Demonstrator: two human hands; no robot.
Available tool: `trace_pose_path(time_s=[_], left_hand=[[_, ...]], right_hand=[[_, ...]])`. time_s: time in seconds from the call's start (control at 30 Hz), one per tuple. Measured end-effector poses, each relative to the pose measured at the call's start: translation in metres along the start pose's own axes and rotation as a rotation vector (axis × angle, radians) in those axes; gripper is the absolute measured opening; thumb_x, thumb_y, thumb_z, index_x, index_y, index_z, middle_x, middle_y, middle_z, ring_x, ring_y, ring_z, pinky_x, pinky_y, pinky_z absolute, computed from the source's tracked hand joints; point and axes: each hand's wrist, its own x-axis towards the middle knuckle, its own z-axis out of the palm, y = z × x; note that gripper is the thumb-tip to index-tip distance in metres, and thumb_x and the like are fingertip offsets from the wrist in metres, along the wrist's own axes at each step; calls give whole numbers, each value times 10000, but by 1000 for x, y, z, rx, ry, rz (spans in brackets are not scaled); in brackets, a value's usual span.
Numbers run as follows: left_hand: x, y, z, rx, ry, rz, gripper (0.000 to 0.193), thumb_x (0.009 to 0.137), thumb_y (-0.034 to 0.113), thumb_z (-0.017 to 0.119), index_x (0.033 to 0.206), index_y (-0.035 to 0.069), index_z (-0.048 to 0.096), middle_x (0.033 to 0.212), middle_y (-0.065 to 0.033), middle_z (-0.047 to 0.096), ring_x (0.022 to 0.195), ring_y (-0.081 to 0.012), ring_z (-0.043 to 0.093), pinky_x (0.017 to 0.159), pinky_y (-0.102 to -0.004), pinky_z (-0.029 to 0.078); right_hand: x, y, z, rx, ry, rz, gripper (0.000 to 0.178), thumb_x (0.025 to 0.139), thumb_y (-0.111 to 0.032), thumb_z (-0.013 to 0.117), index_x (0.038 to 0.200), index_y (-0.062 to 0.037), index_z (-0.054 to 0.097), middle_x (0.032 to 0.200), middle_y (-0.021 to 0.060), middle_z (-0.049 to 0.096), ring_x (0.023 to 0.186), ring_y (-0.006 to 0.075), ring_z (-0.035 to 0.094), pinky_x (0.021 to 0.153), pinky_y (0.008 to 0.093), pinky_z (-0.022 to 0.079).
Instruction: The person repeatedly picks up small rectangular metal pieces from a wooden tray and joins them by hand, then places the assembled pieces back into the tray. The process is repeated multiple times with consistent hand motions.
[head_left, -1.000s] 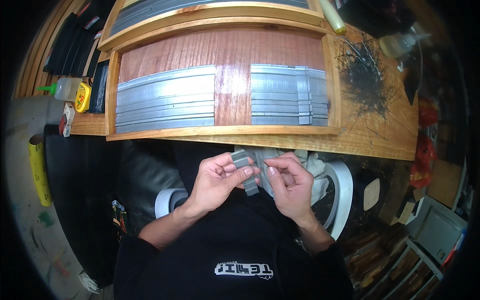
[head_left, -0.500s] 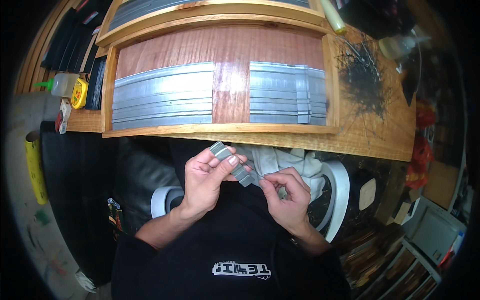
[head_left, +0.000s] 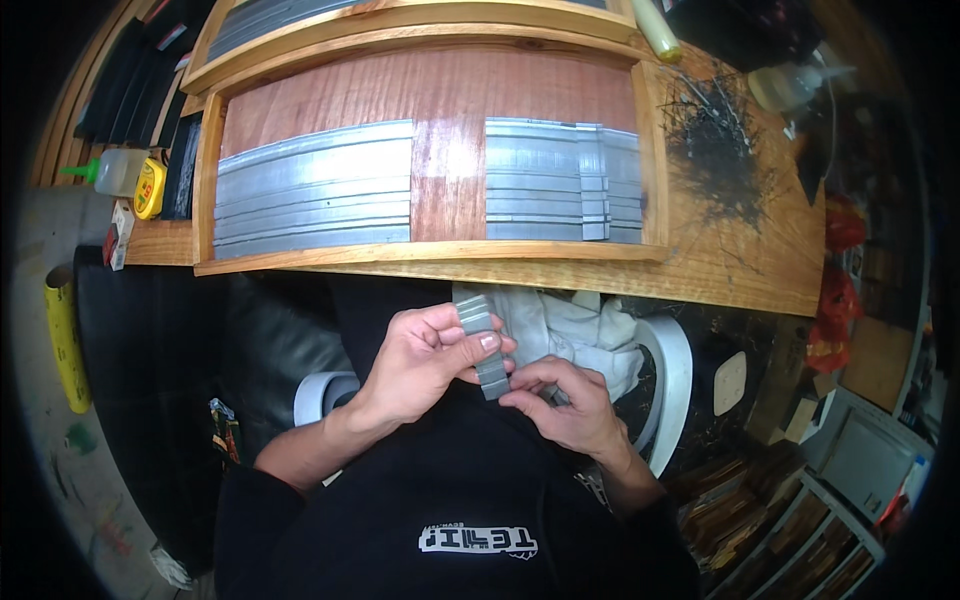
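Note:
My left hand [head_left: 425, 358] is closed around a short bundle of grey strips [head_left: 484, 352], its thumb pressed flat across the middle. The bundle stands nearly upright, with pale lines at its upper end. At the lower end, my right hand [head_left: 572, 402] is pinched with thumb and index finger right beside the bundle; whatever sits between those fingertips is hidden. Both hands are held over my lap, in front of a wooden tray [head_left: 430, 252] on the table, where rows of grey strips [head_left: 315, 190] lie in two groups.
Thin dark offcuts [head_left: 712, 150] lie heaped right of the tray. A second tray [head_left: 420, 32] stands behind it. At the left are a green-tipped bottle [head_left: 120, 172] and a yellow tape measure [head_left: 150, 188]. White cloth [head_left: 570, 335] hangs below the table edge, near a white chair arm [head_left: 668, 385].
The bundle has turned more upright and moved slightly right and down. My right hand has come in against its lower end; the thin dark strand it pinched before no longer shows.

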Motion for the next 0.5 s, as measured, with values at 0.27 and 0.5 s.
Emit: trace_pose_path(time_s=[0.27, 0.5], left_hand=[[27, 20, -1, 141, -126, -121, 243, 983, 56, 735, 1205, -38, 709, 1059, -172, 788, 932, -222, 787, 723, -304, 667], [29, 18, -8, 51, -120, -208, 224, 966, 51, 753, 1165, -48, 733, 1022, -187, 788, 921, -256, 792, 765, -349, 681]], right_hand=[[3, 35, 24, 146, -17, -176, 257, 848, 67, 801, 1097, 3, 783, 994, 148, 799, 886, 224, 789, 781, 303, 643], [8, 30, 28, 60, 53, -255, 182, 843, 77, 812, 1019, 37, 792, 953, 166, 804, 904, 235, 800, 811, 296, 651]])
